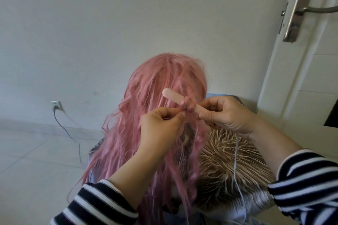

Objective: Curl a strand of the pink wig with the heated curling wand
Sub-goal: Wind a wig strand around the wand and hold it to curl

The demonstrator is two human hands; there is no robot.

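- At the bottom corners, two striped sleeves are reaching in — black and white bands on both arms.
- Just beyond them, the left hand is pinching the end of a strand between thumb and fingertips, fingers drawn close together.
- Beside it, the right hand is closing around the handle of the curling wand, whose pale pink barrel is pointing up and to the left, rounded tip free.
- The strand is sitting wrapped in a couple of tight loops around the barrel, right next to the right-hand fingers.
- A thin pale cord is hanging down from under the right hand.
- The pink wig is hanging long and loose behind both hands, its tips trailing past the left sleeve.
- To the right of it a spiky blond wig is lying low.
- Farther back, a grey cable is running across the pale floor to a wall socket — and a white door with a metal handle is standing at far right.
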